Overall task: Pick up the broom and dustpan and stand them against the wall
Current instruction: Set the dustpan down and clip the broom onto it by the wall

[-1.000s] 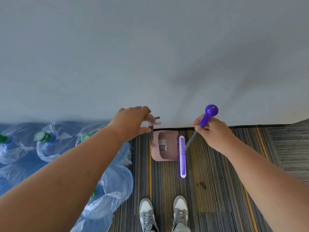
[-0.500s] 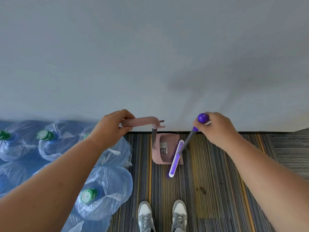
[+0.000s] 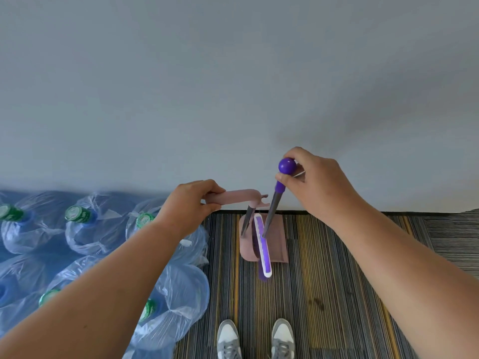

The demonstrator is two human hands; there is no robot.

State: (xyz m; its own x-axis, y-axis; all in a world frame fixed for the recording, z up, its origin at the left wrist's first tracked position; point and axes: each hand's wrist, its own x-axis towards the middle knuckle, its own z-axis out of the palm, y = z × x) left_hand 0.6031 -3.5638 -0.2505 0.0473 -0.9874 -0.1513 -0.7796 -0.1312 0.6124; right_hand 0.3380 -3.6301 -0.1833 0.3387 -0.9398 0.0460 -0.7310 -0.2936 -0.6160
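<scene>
A pink dustpan (image 3: 277,242) stands on the striped carpet right at the foot of the grey wall (image 3: 233,86). Its pink handle (image 3: 238,196) points left, and my left hand (image 3: 189,206) grips that handle's end. The purple broom (image 3: 263,247) rises upright on a grey pole, its white-edged head lying across the dustpan's pan. My right hand (image 3: 316,185) closes around the top of the pole, just under the round purple knob (image 3: 287,165). Both poles stand close together, near the wall.
Several large blue water bottles (image 3: 80,229) wrapped in clear plastic crowd the floor at the left, close under my left arm. My two grey-and-white shoes (image 3: 255,338) stand on the striped carpet (image 3: 324,281), which extends to the right of the dustpan.
The broom head has swung from slanting to straight over the dustpan, and its pole stands more upright. My right hand has shifted slightly toward the wall. My left hand keeps its hold on the dustpan handle.
</scene>
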